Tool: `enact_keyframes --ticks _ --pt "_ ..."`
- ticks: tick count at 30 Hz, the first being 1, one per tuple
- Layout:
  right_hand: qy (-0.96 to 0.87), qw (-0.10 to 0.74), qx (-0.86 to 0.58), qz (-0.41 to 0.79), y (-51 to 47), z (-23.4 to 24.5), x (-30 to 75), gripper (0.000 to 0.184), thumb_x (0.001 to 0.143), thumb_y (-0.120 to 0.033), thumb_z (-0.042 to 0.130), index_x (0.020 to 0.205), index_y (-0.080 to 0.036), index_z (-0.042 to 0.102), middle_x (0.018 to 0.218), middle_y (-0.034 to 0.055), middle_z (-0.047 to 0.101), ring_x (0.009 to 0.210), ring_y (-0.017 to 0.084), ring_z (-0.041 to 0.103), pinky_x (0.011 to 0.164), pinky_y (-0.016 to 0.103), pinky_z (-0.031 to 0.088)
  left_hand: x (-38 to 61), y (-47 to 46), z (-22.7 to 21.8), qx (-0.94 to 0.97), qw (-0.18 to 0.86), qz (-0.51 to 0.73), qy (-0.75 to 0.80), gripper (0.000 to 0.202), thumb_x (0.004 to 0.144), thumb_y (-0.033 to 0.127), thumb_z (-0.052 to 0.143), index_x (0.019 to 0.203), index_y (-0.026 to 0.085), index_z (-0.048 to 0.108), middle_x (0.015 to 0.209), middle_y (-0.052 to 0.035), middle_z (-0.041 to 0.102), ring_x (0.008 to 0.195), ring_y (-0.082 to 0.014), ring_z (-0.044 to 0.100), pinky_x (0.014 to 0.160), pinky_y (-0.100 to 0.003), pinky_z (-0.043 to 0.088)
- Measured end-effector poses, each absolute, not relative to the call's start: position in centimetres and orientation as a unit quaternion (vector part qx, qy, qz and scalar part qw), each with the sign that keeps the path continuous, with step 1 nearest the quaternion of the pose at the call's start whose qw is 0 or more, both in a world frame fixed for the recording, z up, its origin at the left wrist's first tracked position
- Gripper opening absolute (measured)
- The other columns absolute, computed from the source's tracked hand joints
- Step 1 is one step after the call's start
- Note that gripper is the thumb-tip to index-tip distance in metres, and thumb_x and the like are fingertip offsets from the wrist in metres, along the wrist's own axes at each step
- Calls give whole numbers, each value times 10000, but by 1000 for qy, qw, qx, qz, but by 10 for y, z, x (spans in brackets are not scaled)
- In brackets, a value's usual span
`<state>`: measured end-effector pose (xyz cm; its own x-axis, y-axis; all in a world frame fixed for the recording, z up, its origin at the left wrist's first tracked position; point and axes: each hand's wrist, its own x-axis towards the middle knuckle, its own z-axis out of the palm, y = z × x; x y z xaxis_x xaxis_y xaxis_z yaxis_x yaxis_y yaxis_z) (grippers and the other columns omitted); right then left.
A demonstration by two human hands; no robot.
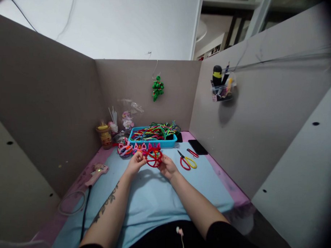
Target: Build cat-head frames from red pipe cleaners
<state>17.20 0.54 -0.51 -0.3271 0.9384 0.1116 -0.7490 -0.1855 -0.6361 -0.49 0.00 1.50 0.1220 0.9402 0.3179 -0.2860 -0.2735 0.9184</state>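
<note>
Both my hands hold a red pipe-cleaner frame [154, 157], a round wire shape with two small ears on top, just above the light blue mat [152, 196]. My left hand [135, 162] pinches its left side with closed fingers. My right hand [167, 166] grips its right side from below. Behind the frame lie finished pink and multicoloured pipe-cleaner figures [126, 149]. A blue basket [151, 139] full of coloured pipe cleaners stands further back.
Red-and-yellow scissors [187, 162] and a black phone [197, 147] lie to the right. A pink glue gun [97, 172] with its cable rests at the left. A jar [105, 135] stands at the back left. Grey partition walls enclose the desk; a green ornament [157, 88] hangs on the back wall.
</note>
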Motion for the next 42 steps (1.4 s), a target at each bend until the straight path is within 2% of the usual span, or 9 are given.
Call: enact_keyframes --ticks 5,13,18,25,29,34,36,40,42 --pt "-302 552 -165 759 6 -7 172 243 613 -269 802 748 -196 613 616 -36 622 545 99 543 577 227 459 -6 1 14 527 528 598 293 431 620 302 788 700 194 379 600 79 479 537 -66 435 557 -194 307" --pt "-297 535 -200 765 14 -12 172 326 771 -510 624 684 -199 578 491 -35 527 440 102 453 477 240 394 -5 0 11 531 585 538 294 463 571 288 822 717 189 394 531 87 466 468 -61 409 512 -194 267" --pt "-319 532 -208 756 11 -11 174 273 750 -426 635 626 -202 541 460 -46 488 413 96 418 459 242 379 -3 -2 12 515 600 535 299 471 561 299 829 734 193 404 543 79 491 471 -66 440 509 -198 307" --pt "-388 539 -256 702 12 -15 171 168 680 -328 653 730 -178 594 584 7 604 532 151 565 519 282 436 -4 -1 13 472 580 574 333 431 566 317 814 739 194 439 574 67 497 519 -100 536 546 -228 407" --pt "-414 614 -326 588 17 -15 174 242 744 -377 595 919 -210 583 743 10 629 650 144 571 563 254 416 -8 6 12 458 526 614 368 410 590 346 778 766 198 439 607 57 519 546 -123 569 586 -269 447" --pt "-475 687 -375 402 4 -4 181 247 727 -329 648 954 -246 598 1010 35 575 1040 204 469 895 340 380 -3 6 7 474 393 683 392 341 662 304 724 861 225 459 692 47 527 638 -126 552 649 -254 423" --pt "-546 670 -380 330 -5 0 177 181 703 -269 676 878 -235 643 1000 44 566 1084 226 440 980 386 325 3 1 4 502 355 681 397 297 681 263 715 891 223 508 775 4 572 732 -154 570 700 -267 421" --pt "-719 562 -407 36 -16 2 164 115 790 -210 581 859 -221 672 1055 83 533 1083 249 427 977 444 341 14 -8 0 567 323 645 397 262 691 206 709 917 216 579 831 -45 627 797 -195 592 758 -303 423" --pt "-733 544 -409 -5 -17 1 161 114 806 -186 562 819 -219 671 1062 86 523 1083 251 423 962 436 362 17 -9 -1 590 312 631 395 270 700 187 700 939 217 580 830 -47 637 792 -195 600 751 -302 425"
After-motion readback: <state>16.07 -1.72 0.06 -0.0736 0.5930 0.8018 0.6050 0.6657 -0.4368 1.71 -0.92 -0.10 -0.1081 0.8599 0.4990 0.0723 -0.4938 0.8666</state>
